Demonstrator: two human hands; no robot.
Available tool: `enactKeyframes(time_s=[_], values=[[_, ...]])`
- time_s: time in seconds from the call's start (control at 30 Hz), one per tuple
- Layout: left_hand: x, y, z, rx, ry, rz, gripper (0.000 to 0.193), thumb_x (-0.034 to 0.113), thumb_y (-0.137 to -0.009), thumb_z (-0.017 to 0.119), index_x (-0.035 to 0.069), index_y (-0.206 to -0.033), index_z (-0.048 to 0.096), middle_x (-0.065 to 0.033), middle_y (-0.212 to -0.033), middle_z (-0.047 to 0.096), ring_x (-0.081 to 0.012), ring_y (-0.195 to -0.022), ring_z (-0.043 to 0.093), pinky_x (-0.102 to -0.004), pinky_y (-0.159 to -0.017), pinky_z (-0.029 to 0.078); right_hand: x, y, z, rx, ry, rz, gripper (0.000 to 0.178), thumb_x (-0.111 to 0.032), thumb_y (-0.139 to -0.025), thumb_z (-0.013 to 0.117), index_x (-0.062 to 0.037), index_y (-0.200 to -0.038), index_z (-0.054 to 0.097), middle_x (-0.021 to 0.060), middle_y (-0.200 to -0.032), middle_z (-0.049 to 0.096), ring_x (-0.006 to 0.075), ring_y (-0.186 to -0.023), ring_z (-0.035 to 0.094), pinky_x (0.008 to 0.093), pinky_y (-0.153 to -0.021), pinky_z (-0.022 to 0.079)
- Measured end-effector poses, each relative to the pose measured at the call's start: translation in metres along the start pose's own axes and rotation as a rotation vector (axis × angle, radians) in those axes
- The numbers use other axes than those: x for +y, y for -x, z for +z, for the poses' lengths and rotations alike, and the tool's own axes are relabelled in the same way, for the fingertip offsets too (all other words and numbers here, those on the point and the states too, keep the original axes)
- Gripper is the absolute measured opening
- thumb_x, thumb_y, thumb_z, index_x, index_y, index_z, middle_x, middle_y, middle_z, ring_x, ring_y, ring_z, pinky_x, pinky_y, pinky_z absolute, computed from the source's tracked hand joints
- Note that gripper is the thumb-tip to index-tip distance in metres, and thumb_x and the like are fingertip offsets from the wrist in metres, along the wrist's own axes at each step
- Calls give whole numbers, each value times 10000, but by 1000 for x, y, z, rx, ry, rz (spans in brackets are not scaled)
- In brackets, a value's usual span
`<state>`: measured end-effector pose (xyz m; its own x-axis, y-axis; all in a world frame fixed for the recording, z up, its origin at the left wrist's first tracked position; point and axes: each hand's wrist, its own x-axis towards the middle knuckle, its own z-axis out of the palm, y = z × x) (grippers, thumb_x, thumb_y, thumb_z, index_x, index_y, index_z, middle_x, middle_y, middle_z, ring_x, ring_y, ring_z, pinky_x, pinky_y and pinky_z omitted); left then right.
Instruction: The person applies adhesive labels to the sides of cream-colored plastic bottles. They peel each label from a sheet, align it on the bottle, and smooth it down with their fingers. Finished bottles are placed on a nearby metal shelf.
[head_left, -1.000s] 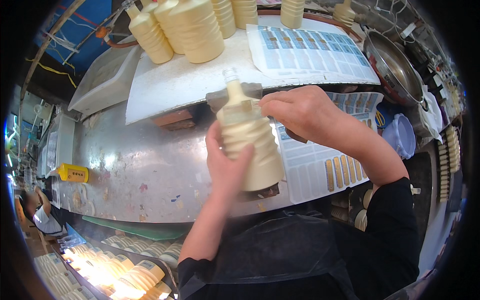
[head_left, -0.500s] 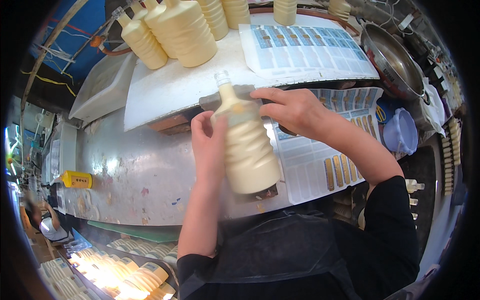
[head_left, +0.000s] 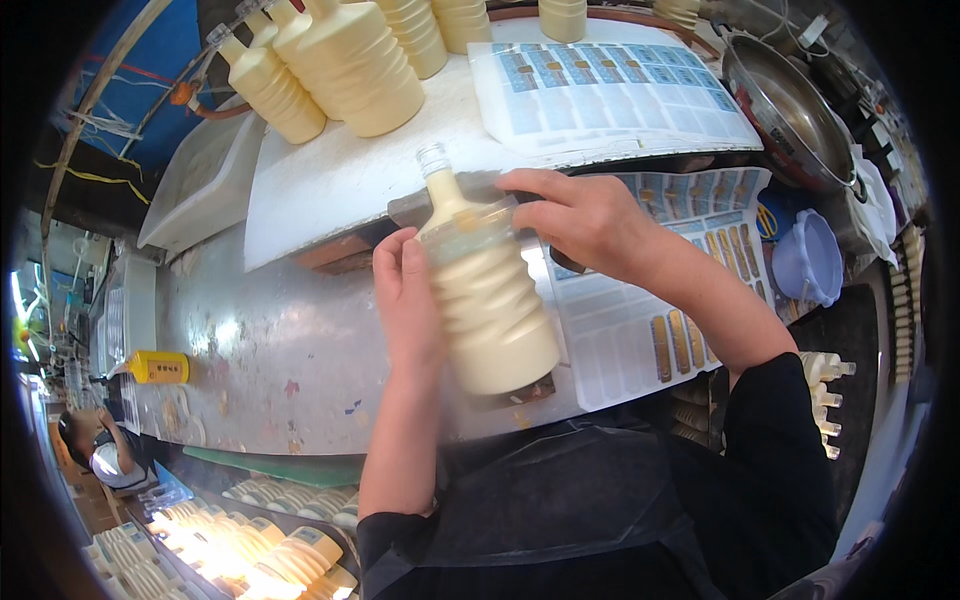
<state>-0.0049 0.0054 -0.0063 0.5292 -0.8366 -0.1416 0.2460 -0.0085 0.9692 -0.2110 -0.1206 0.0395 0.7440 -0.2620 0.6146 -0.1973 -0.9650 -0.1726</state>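
Note:
A ribbed cream bottle [head_left: 495, 325] with a clear threaded neck lies tilted on a dark rest [head_left: 410, 210] on the metal bench, its neck pointing away from me. Across its shoulder lies a translucent decal [head_left: 470, 230] with a gold mark. Thumb and fingers drawn together, my left hand [head_left: 405, 300] is at the bottle's left side; what they may pinch is hidden. At the right shoulder, my right hand [head_left: 585, 220] closes its thumb and bent fingers at the decal's edge, with the index finger stretched over the rest.
Several cream bottles [head_left: 365, 80] stand on the white board [head_left: 300, 190] behind. Decal sheets [head_left: 610, 90] lie there and right of my bottle. A metal pan [head_left: 790, 100], purple bucket [head_left: 808, 260], white tray [head_left: 200, 180] and yellow bottle [head_left: 158, 367] are around. A person [head_left: 115, 455] sits far left.
My left hand has shifted slightly left and down along the bottle's side. My right hand stays at the shoulder. The whole view has shifted a little.

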Motion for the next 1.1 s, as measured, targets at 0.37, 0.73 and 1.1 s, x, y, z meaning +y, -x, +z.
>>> enactKeyframes(time_s=[0.37,0.73,1.1], values=[[2,37,-7,15,-564,568,610,149,-886,711,24,-1424,451,-171,-1362,495,-295,-1243,500,-423,-1039,434,-38,-2,-25,-10,-111,66,94,-36,-787,680,-66,-870,648,100,-1158,716,307,-755,713,382,-628,588],[24,43,-11,96,-903,1219,258,76,-742,809,104,-989,739,-105,-1203,650,-331,-1115,614,-435,-967,469,-78,-10,-64,-155,-377,396,54,-2,-847,694,-9,-900,692,102,-1107,728,107,-607,610,250,-563,484],[47,89,-24,-385,-521,566,513,289,-920,626,45,-1369,590,-178,-1389,538,-329,-1281,515,-413,-1071,405,-68,6,-85,-335,-599,674,108,19,-835,643,8,-904,725,81,-1046,733,53,-730,622,218,-655,490]])
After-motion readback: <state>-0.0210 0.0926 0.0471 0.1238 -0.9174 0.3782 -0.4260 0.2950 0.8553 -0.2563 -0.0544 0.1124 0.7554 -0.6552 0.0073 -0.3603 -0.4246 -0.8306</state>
